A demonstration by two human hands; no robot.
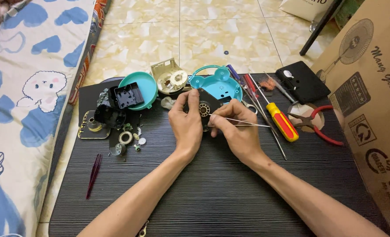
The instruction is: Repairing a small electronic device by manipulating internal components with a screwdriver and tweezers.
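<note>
left hand [185, 125] grips black clock module [205, 106], held above bench [212, 193] just in front of teal case [219, 83] | right hand [236, 127] pinches tweezers [243, 122] | tweezers lie left-right, tips at module's gear | right hand nearer tips

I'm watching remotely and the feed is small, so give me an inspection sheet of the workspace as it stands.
Surface: dark wood-grain table, set on a tiled floor.
Job's things: black mechanism block with a round gear face; thin metal tweezers pointed at it.
Clutter: teal clock shell, teal round cover, beige gear housing, loose small parts, yellow-red screwdriver, red-handled pliers, maroon tweezers.
Grippers: left hand holds the block; right hand pinches the tweezers.
Cables: nothing seen.
Surroundings: patterned mattress on the left, cardboard box on the right.
</note>
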